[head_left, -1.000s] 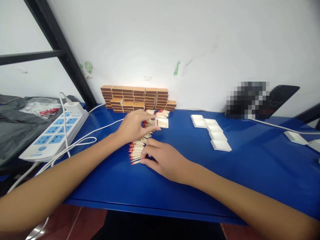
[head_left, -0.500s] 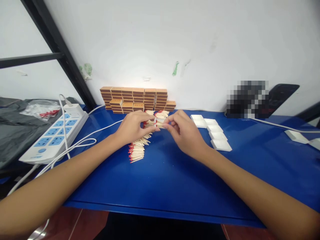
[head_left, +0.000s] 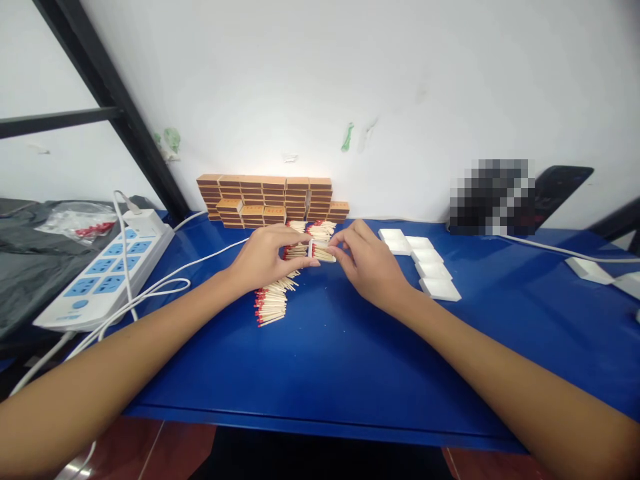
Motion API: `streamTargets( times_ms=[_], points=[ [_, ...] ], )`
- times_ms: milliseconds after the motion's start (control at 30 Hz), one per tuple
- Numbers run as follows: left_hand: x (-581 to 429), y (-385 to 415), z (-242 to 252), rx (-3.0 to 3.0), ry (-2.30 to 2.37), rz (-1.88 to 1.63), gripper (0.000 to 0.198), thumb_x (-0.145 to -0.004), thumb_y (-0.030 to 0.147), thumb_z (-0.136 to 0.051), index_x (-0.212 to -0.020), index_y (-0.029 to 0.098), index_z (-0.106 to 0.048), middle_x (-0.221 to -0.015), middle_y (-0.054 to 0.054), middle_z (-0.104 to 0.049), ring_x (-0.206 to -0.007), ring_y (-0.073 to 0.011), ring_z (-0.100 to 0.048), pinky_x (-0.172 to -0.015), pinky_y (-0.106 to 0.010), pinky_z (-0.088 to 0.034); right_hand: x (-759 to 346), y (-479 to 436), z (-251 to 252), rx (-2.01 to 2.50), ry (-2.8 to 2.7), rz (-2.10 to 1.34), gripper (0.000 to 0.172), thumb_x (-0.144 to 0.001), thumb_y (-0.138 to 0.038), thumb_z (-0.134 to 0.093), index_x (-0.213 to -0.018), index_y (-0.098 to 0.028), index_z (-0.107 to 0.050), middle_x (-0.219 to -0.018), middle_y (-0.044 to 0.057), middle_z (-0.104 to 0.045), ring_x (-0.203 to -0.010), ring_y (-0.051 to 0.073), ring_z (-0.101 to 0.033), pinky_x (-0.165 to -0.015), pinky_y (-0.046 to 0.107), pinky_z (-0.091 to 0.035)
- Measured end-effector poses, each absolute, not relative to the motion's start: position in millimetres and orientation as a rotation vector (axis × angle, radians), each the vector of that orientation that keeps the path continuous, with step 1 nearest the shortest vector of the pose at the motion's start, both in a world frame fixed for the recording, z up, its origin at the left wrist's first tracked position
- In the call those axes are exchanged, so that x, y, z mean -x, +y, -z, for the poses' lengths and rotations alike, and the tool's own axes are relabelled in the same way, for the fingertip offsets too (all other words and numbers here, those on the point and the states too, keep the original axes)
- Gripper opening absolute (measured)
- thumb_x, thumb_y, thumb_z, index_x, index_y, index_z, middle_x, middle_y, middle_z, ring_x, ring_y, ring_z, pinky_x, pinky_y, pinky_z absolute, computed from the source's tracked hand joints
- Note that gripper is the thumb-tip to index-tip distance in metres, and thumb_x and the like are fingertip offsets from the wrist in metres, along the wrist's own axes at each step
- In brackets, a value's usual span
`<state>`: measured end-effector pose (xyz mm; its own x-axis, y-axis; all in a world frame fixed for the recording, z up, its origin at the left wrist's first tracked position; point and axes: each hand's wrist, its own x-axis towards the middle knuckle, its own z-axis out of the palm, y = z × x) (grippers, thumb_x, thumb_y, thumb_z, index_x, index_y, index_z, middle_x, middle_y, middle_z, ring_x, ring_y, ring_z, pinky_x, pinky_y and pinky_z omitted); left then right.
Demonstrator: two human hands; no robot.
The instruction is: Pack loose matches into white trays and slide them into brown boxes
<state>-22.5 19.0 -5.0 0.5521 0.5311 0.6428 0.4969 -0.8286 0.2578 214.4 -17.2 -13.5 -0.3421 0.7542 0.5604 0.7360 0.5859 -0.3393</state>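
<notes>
A small white matchbox tray (head_left: 327, 260) with red-headed matches (head_left: 321, 252) lying in it is held above the blue table. My left hand (head_left: 270, 257) is closed on the tray's left end between thumb and fingers. At the right end, my right hand (head_left: 367, 260) is closed, thumb and fingertips pinching at the plain ends of the matches. Loose matches (head_left: 271, 307) lie in a spread pile under and in front of my left hand. More loose matches (head_left: 320, 230) lie just behind the tray.
Stacked matchboxes (head_left: 265, 193) stand along the wall. Several white trays (head_left: 433, 270) sit right of my right hand, others (head_left: 590, 270) at the far right. A power strip (head_left: 107, 273) with white cables lies on the left. A phone (head_left: 563, 197) leans at the back right.
The matches have settled down into the tray, and its white left edge shows more clearly. My right fingertips have shifted slightly right relative to the tray. My left hand keeps its hold.
</notes>
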Motion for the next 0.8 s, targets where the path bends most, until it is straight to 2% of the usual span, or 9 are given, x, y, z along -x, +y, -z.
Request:
streamTargets(
  times_ms=[300, 400, 533, 800],
  points=[
    [25.4, 21.6, 6.8, -2.755, 0.963, -1.145, 0.043, -0.089, 0.058, -0.073, -0.109, 0.021, -0.079, -0.090, -0.008, -0.078, -0.083, -0.0217, -0.071, -0.078, -0.033, -0.052, -196.7, -39.4, 8.3, 0.966, -2.068, -0.071, 0.013, -0.102, -0.020, -0.052, -0.100, -0.019, -0.065, -0.092, 0.005, -0.059, -0.074, 0.016, -0.054, -0.069, 0.031, -0.043],
    [26.6, 22.7, 8.2, -2.761, 0.971, -1.142, 0.043, -0.092, 0.058, -0.069, -0.109, 0.020, -0.078, -0.091, -0.009, -0.077, -0.084, -0.0225, -0.071, -0.079, -0.034, -0.053, -183.3, -54.9, 11.7, 0.874, -2.187, -0.240, 0.010, -0.100, -0.019, -0.058, -0.098, -0.020, -0.068, -0.090, 0.003, -0.060, -0.076, 0.015, -0.056, -0.071, 0.029, -0.045],
    [26.7, 22.4, 7.9, -2.745, 1.003, -1.151, 0.045, -0.088, 0.062, -0.073, -0.107, 0.021, -0.078, -0.089, -0.006, -0.077, -0.081, -0.0211, -0.069, -0.077, -0.033, -0.052, -168.1, -70.8, 19.2, 0.794, -2.389, -0.420, 0.009, -0.099, -0.020, -0.062, -0.100, -0.020, -0.070, -0.097, 0.004, -0.062, -0.080, 0.015, -0.059, -0.073, 0.028, -0.047],
    [25.8, 21.5, 6.9, -2.773, 0.970, -1.138, 0.046, -0.086, 0.063, -0.074, -0.107, 0.022, -0.078, -0.089, -0.005, -0.077, -0.081, -0.0204, -0.069, -0.077, -0.033, -0.051, -161.0, -74.3, 23.0, 0.777, -2.488, -0.410, 0.016, -0.103, -0.021, -0.058, -0.100, -0.018, -0.074, -0.096, 0.005, -0.061, -0.082, 0.015, -0.058, -0.076, 0.029, -0.047]
  ],
)
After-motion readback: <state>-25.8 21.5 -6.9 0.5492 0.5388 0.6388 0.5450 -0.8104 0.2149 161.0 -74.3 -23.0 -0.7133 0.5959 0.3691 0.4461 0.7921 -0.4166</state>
